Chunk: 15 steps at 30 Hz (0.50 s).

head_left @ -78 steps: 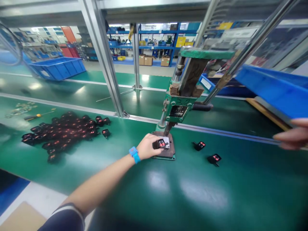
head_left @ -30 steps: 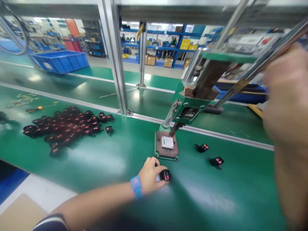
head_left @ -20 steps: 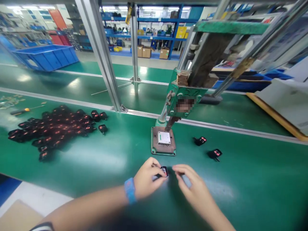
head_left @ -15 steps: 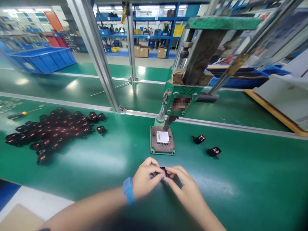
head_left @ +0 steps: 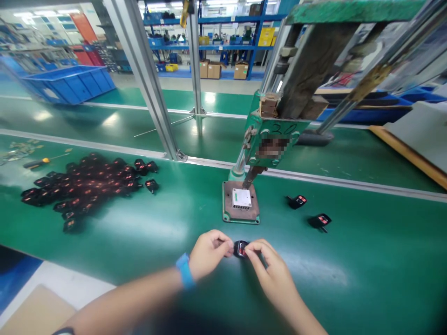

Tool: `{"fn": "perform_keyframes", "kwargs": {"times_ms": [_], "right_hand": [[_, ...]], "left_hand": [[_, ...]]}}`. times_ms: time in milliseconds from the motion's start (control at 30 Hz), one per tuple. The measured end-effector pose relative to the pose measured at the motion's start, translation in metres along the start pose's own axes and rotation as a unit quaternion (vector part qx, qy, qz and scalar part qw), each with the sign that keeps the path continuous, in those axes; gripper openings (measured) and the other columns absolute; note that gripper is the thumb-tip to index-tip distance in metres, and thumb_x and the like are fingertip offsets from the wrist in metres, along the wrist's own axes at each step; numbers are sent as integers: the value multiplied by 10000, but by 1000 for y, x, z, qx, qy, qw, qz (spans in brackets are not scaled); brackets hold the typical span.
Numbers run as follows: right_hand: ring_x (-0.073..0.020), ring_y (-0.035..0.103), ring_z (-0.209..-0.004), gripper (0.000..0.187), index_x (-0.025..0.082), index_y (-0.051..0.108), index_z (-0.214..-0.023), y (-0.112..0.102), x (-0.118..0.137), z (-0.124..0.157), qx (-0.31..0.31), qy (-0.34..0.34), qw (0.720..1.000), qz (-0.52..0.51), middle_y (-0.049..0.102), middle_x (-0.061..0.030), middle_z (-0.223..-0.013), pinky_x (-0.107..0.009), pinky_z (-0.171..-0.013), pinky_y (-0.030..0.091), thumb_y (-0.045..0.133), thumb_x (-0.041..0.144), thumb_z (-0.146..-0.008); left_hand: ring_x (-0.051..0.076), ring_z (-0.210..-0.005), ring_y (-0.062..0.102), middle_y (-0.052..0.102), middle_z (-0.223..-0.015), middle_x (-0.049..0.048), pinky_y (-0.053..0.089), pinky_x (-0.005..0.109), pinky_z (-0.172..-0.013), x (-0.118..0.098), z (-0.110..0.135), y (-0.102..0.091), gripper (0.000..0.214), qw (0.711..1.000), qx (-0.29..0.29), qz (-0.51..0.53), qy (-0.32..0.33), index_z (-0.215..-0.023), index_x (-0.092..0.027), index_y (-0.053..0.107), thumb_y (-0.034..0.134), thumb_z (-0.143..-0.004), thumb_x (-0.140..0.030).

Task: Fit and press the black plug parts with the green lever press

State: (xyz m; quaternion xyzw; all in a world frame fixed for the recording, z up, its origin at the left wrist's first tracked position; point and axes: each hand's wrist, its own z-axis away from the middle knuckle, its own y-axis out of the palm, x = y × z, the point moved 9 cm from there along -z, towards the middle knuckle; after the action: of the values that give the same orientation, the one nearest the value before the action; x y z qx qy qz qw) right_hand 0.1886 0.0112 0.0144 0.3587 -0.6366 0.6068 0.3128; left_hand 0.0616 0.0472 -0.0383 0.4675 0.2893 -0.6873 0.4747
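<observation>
two hands: your left hand [head_left: 210, 255] and right hand [head_left: 274, 270] closed narrow, pinching a black key fob [head_left: 240, 249].
place: it sat just in front of the press base plate [head_left: 228, 207].
risk: a loose pinch could have dropped it onto the green worktop [head_left: 349, 279].

The one camera is riding on the person's head, looking forward and down across the green bench [head_left: 349, 260] from its near edge. It is sitting close above the left hand [head_left: 209, 255] and right hand [head_left: 274, 265], taking in the press [head_left: 275, 130] just beyond them and the blue shelves [head_left: 223, 35] far off.
</observation>
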Motion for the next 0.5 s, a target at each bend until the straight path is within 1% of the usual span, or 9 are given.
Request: {"fn": "perform_keyframes", "kwargs": {"times_ms": [67,100,167,200,267,333,367,433,500], "right_hand": [[-109,509,-766,183,180,514,-790,1,-1,0,4,-9,1000,4,526,-28,-799,-220,-691,425,389,285,-873],[-111,510,-767,180,179,513,-794,2,-2,0,6,-13,1000,4,527,-30,-801,-222,-690,427,387,281,-873],[-113,514,-766,163,177,516,-809,2,0,-2,6,-27,1000,8,531,-35,-803,-224,-681,432,395,267,-870],[-113,515,-766,147,176,518,-822,2,2,-3,2,-42,999,15,533,-36,-804,-224,-676,433,403,256,-866],[-112,509,-775,113,176,520,-850,1,11,-3,-11,-86,995,48,535,-35,-811,-231,-680,428,415,219,-858],[-120,496,-781,94,173,519,-862,1,23,-1,-28,-135,985,103,536,-33,-813,-259,-699,412,427,175,-846],[-126,487,-773,94,170,521,-860,3,29,2,-33,-158,977,136,537,-32,-807,-279,-704,399,431,154,-839],[-136,469,-747,113,160,528,-857,6,38,10,-44,-197,959,198,546,-34,-797,-308,-704,373,430,112,-827],[-141,468,-746,145,149,537,-883,9,44,21,-59,-238,940,238,562,-42,-823,-323,-709,362,431,79,-812]], "left_hand": [[140,-544,595,596,-609,33,510,314,-585,6,0,-10,132,999,-14,-22,-45,-755,-122,505,494,-767,-254],[150,-572,604,609,-649,51,513,321,-585,-1,0,-19,131,997,-40,-58,-22,-789,-123,501,474,-776,-251],[191,-799,613,618,-897,119,511,364,-703,-31,3,-28,197,979,-78,-160,103,-925,-127,509,481,-769,-244],[217,-966,562,566,-1070,146,478,394,-812,-48,7,-22,300,956,-66,-218,184,-1025,-137,497,518,-750,-257],[234,-1175,406,425,-1281,133,359,410,-980,-66,16,6,508,895,32,-313,316,-1180,-174,436,590,-710,-293],[202,-1170,419,466,-1260,101,348,360,-1002,-61,19,32,510,848,130,-359,368,-1211,-190,430,579,-734,-293],[181,-1121,469,519,-1207,91,383,328,-975,-58,18,39,449,836,143,-371,378,-1195,-185,451,544,-766,-279],[156,-1024,536,587,-1108,81,442,287,-905,-53,13,43,353,828,122,-388,386,-1159,-170,487,472,-814,-243],[167,-1005,541,591,-1091,91,460,302,-879,-50,11,45,349,815,98,-410,398,-1158,-160,485,461,-821,-252]]}}
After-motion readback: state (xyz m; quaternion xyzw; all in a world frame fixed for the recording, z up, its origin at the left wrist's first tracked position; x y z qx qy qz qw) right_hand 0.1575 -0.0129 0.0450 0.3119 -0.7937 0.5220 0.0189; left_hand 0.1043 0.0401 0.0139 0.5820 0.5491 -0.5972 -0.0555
